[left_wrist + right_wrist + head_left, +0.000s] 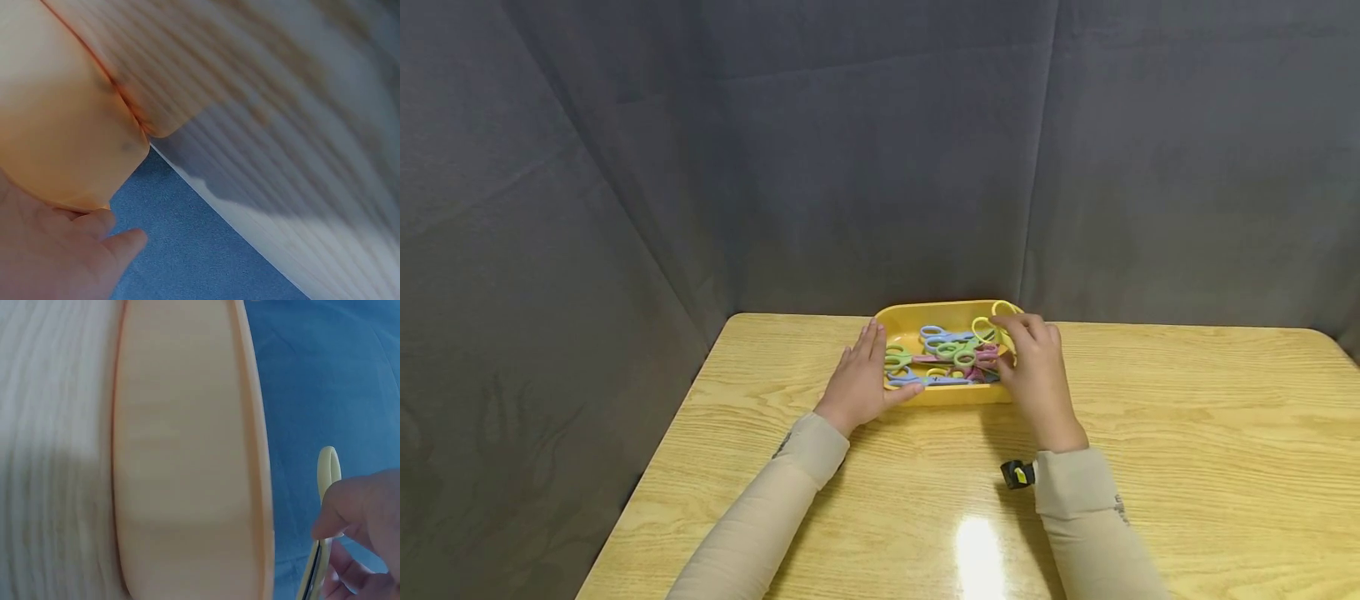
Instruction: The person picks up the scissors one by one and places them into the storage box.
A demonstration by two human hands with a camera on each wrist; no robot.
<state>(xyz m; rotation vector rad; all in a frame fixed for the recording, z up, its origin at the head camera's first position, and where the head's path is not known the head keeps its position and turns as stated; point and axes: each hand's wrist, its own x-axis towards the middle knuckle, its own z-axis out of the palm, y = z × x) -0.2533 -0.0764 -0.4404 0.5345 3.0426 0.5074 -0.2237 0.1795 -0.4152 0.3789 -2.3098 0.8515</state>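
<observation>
A yellow plastic tray (951,395) full of children's scissors stands near the table's back edge. My left hand (859,385) rests against its left end, fingers straight along the side and thumb over the front rim. Above the tray's right end, my right hand (1041,373) pinches a pair of yellow-handled scissors (324,472) between thumb and fingers. The right wrist view has these scissors above rim height, their lower end cut off by the frame. Inside the tray lie blue scissors (934,341), green scissors (964,358) and pink scissors (987,353), overlapping one another.
The wood-grain table (1187,433) extends to both sides and in front of the tray. A dark grey cloth (880,167) hangs right behind the table and along its left side. A black strap piece (1017,474) sticks out at my right wrist.
</observation>
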